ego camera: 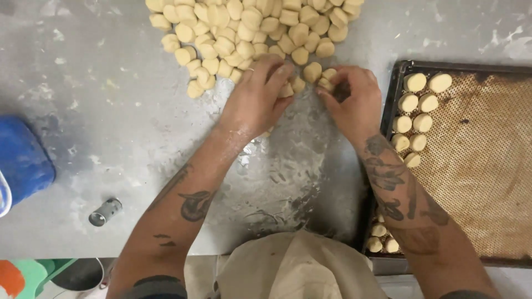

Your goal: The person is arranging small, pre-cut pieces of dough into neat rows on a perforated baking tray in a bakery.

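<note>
A big heap of small pale dough rounds (249,27) lies at the far middle of a floured grey worktop (111,111). My left hand (256,99) rests at the heap's near edge, its fingers curled over one or two dough pieces (287,89). My right hand (352,99) is beside it, with its fingertips closed on a few dough pieces (327,79). A dark baking tray (476,166) with a brown perforated mat sits on the right, with dough rounds (417,111) lined up in two columns along its left side.
A small metal ring cutter (105,211) lies on the worktop at the near left. A blue object (22,158) sits at the left edge. More dough rounds (381,239) show at the tray's near left corner, under my right forearm.
</note>
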